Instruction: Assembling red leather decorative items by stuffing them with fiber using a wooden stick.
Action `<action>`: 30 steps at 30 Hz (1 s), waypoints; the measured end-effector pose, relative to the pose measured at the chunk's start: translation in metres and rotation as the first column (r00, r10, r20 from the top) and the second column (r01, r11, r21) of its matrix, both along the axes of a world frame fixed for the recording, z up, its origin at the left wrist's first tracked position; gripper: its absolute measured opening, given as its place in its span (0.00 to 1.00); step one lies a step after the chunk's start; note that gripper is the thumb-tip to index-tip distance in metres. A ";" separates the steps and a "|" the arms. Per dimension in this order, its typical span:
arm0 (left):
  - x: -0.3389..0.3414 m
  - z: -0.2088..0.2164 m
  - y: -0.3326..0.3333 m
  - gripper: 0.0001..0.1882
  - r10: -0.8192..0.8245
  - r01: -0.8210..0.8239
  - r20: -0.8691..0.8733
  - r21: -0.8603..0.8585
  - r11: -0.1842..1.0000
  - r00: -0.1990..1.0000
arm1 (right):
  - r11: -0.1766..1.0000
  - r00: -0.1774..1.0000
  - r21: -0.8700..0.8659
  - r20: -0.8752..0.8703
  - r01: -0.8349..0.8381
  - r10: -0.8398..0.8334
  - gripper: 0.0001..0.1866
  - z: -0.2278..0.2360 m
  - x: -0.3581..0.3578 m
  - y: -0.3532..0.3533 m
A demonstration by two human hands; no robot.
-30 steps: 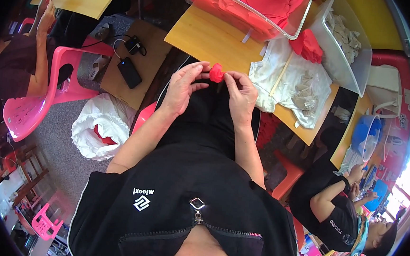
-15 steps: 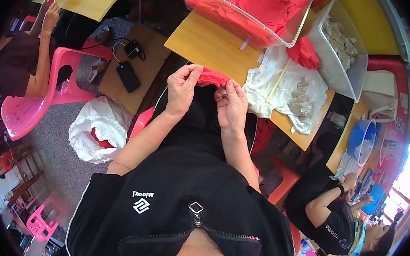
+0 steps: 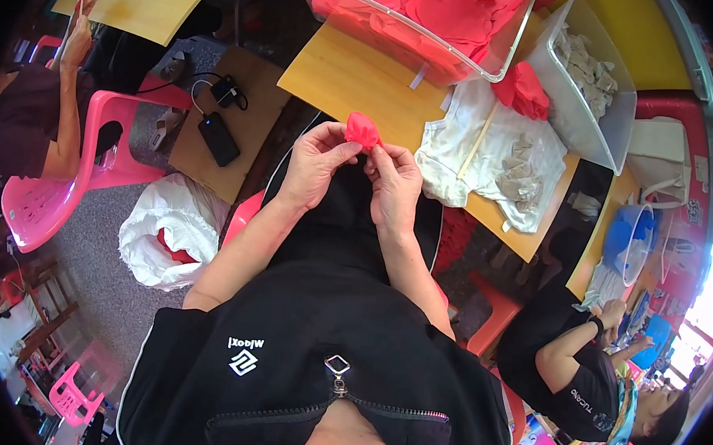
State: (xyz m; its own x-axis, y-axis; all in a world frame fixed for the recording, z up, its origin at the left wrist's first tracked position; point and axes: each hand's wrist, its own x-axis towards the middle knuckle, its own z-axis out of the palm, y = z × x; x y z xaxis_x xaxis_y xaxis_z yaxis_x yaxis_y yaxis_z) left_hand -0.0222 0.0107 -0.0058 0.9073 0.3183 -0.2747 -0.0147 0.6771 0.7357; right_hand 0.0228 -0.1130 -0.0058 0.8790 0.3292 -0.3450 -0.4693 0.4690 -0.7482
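Observation:
A small piece of red fabric (image 3: 362, 129), gathered into a rounded petal-like shape, is held up between my two hands over my lap. My left hand (image 3: 315, 158) pinches its left side with thumb and fingers. On the other side my right hand (image 3: 396, 184) grips its lower right end with closed fingertips. Just beyond my hands lies the edge of a wooden table (image 3: 359, 70). To the right of them a white cloth (image 3: 465, 147) is spread on the table, bearing a thin wooden stick (image 3: 480, 140), some beige scraps (image 3: 521, 176) and red fabric pieces (image 3: 523, 92).
A clear bin of red pieces (image 3: 461, 27) stands at the far side, beside a bin of beige pieces (image 3: 589, 82). On the left are a white sack (image 3: 145, 237), a black power bank (image 3: 218, 138) and a pink chair (image 3: 70, 182). People sit at left and right.
The red fabric was a flat strip stretched between my hands; now it is bunched into a rounded shape. My hands have drawn closer together.

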 end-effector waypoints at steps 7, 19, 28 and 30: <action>0.000 0.001 -0.002 0.06 0.003 -0.005 0.047 0.037 0.999 0.999 | 0.994 0.998 -0.091 0.027 -0.056 0.059 0.02 0.003 -0.004 0.002; -0.001 0.002 0.016 0.13 0.060 -0.075 -0.106 -0.145 0.987 0.993 | 0.872 0.897 -0.465 0.436 0.153 0.076 0.03 0.006 -0.008 -0.002; 0.001 0.020 0.011 0.13 -0.106 0.114 0.044 -0.247 0.962 0.993 | 0.941 0.893 0.301 -0.363 -0.157 0.265 0.03 0.004 -0.001 -0.011; -0.003 0.001 0.019 0.11 -0.120 0.140 0.108 -0.201 0.969 0.987 | 0.924 0.876 0.253 -0.320 -0.288 0.360 0.04 0.001 -0.007 -0.014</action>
State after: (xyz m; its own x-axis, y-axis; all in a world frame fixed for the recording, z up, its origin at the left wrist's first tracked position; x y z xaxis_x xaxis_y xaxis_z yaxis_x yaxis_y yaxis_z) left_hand -0.0250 0.0295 -0.0052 0.9620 0.1409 -0.2340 0.0212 0.8154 0.5784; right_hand 0.0154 -0.1267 -0.0049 0.5422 0.6655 -0.5129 -0.8353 0.3611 -0.4145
